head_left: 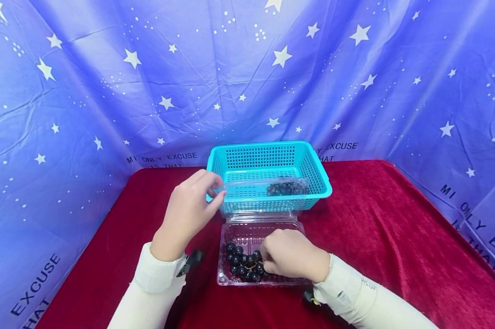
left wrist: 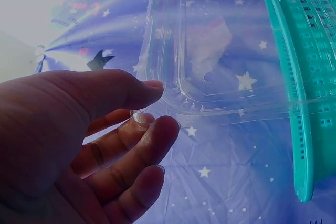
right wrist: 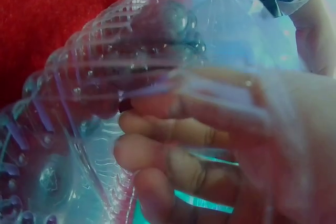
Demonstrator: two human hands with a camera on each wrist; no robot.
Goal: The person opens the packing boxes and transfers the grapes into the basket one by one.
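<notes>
A clear plastic clamshell box (head_left: pixel 220 269) lies open at the middle of the table, its hinged lid (head_left: pixel 247 183) raised toward the back. My left hand (head_left: pixel 189 205) pinches the lid's left corner between thumb and fingertips; the left wrist view shows the lid corner (left wrist: pixel 184 100) at the thumb tip. Dark grapes (head_left: pixel 241 262) on a stem fill the box's left part. My right hand (head_left: pixel 294 256) reaches into the box with curled fingers, gripping the bunch at its right side. In the right wrist view the fingers (right wrist: pixel 184 124) show blurred behind the clear wall.
Behind the box stands a turquoise perforated basket (head_left: pixel 319 171), and the raised lid overlaps its front. Another dark bunch of grapes (head_left: pixel 286 188) lies at the basket's right. Red velvet cloth (head_left: pixel 375 228) covers the table, with a blue star-printed curtain (head_left: pixel 231 68) around it.
</notes>
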